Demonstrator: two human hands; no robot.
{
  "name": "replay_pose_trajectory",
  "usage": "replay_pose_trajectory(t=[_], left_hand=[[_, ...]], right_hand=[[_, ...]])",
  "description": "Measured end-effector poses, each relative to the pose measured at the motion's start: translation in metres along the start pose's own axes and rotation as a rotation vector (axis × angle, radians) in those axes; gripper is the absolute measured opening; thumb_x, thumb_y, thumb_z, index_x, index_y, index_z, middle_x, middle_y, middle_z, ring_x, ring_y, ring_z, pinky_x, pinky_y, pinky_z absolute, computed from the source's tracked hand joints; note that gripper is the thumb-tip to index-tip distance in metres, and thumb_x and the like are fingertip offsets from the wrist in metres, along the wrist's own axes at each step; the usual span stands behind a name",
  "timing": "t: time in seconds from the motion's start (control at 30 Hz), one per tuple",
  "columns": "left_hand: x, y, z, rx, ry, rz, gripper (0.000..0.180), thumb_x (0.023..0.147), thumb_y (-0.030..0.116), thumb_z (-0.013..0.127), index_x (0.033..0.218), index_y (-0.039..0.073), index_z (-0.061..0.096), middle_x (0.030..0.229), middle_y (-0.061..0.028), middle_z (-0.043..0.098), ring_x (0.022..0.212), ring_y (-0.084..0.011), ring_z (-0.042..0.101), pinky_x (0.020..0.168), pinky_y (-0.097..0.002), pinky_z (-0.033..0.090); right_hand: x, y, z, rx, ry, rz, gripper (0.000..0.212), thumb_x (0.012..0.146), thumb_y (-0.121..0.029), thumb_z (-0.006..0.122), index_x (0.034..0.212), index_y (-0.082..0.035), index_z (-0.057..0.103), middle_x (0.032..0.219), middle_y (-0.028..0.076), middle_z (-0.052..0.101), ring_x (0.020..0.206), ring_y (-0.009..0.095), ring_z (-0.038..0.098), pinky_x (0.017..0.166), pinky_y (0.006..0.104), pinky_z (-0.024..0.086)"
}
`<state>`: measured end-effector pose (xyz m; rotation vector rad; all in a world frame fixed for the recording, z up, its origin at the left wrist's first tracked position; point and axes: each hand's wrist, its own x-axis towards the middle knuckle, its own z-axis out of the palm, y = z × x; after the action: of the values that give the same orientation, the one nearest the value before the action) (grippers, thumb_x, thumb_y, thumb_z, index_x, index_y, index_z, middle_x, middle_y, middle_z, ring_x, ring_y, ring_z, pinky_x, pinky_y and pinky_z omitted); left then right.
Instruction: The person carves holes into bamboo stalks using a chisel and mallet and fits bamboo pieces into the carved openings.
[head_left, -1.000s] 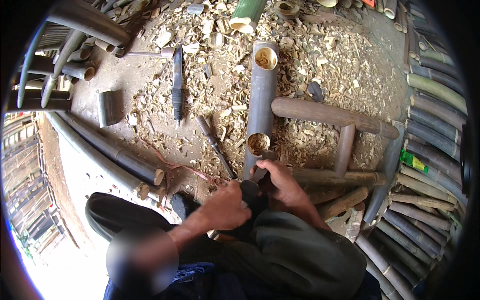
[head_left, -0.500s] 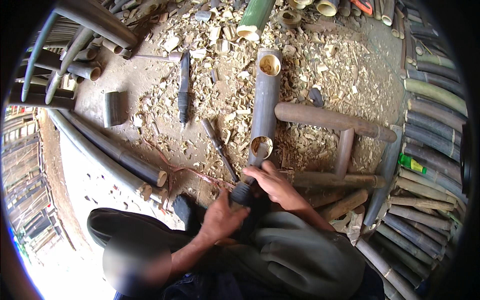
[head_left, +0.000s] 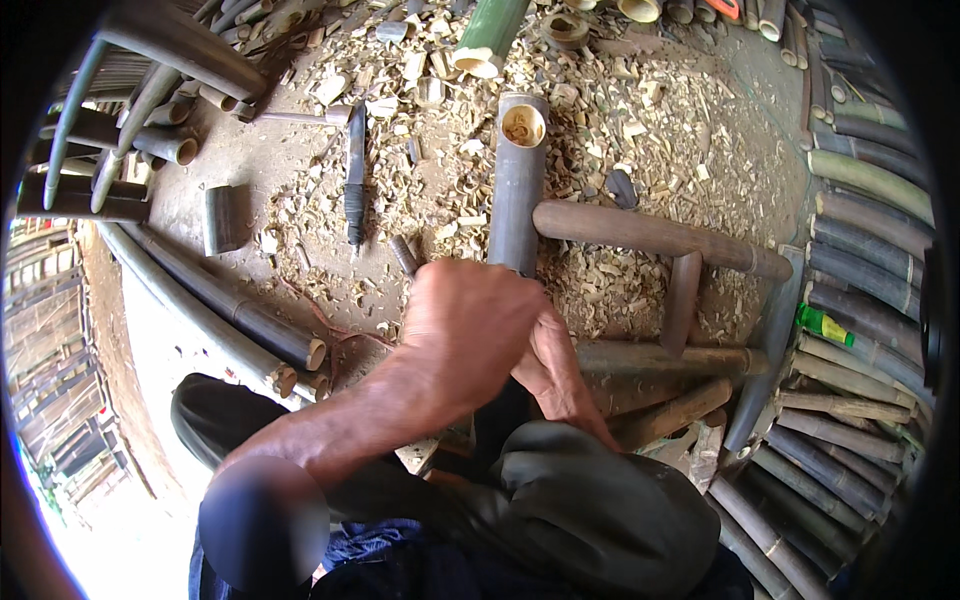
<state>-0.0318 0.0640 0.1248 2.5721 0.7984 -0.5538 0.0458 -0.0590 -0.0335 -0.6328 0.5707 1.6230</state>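
While left hand (head_left: 468, 315) overlaps right hand (head_left: 549, 352) | grasp hidden | bamboo tube (head_left: 516, 195) part-covered

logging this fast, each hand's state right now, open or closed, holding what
Left hand: closed in a fist; anything inside it is hidden.
Right hand: partly hidden behind the left; open or closed cannot be told.

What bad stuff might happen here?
Fingers might get nicked or pinched: the left hand overlaps the right hand in front of the bamboo tube, hiding whatever they hold.

The dark knife-like tool lies uncovered on the floor, so someone might step on it.

Feet could slip on the loose shavings scattered around.
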Motion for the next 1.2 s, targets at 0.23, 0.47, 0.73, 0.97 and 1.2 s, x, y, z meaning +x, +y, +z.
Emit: replay_pose_trajectory(t=[0.23,0.47,0.73,0.97,1.2], left_hand=[[0.015,0.038,0.026,0.446,0.045,0.236,0.014,0.072,0.014,0.076,0.061,0.015,0.069,0.056,0.0023,0.059,0.058,-0.012,0.063,0.045,-0.0304,0.041],[-0.06,-0.016,0.05,-0.223,-0.535,0.099,0.026,0.088,0.016,0.071,0.11,0.002,0.067,0.08,-0.013,0.072,0.073,-0.0329,0.074,0.065,-0.0468,0.06],[0.051,0.038,0.125,-0.273,0.259,0.694,0.067,0.082,0.011,0.074,0.144,0.01,0.046,0.133,-0.0224,0.055,0.107,-0.0387,0.068,0.089,-0.0486,0.058],[0.098,0.024,0.132,-0.661,0.168,0.426,0.091,0.074,-0.002,0.074,0.154,0.014,0.035,0.143,-0.0292,0.049,0.114,-0.0492,0.065,0.1,-0.05,0.056],[0.081,-0.002,0.123,-0.992,0.6,0.162,0.097,0.067,-0.019,0.065,0.153,0.012,0.036,0.152,-0.0307,0.034,0.128,-0.053,0.053,0.097,-0.0504,0.057]], right_hand=[[-0.009,0.01,-0.01,0.052,-0.106,0.009,0.036,0.109,-0.035,0.048,0.126,-0.005,0.06,0.127,0.011,0.066,0.113,0.021,0.066,0.099,0.0405,0.054],[-0.042,0.037,-0.013,-0.166,0.124,0.129,0.021,0.109,-0.03,0.049,0.109,-0.011,0.058,0.105,0.012,0.07,0.104,0.024,0.067,0.102,0.0431,0.05],[-0.044,-0.073,-0.095,-2.038,0.125,-0.282,0.041,0.091,-0.033,0.069,0.117,-0.003,0.059,0.112,0.018,0.068,0.103,0.034,0.067,0.094,0.0472,0.054],[0.0,-0.145,-0.048,-2.655,0.284,-0.41,0.046,0.089,-0.035,0.068,0.122,-0.003,0.065,0.124,0.024,0.065,0.119,0.042,0.06,0.099,0.0505,0.049],[0.023,-0.118,0.094,-2.916,0.074,-0.187,0.03,0.087,-0.018,0.069,0.113,-0.003,0.066,0.1,0.017,0.071,0.102,0.037,0.067,0.088,0.0484,0.056]])
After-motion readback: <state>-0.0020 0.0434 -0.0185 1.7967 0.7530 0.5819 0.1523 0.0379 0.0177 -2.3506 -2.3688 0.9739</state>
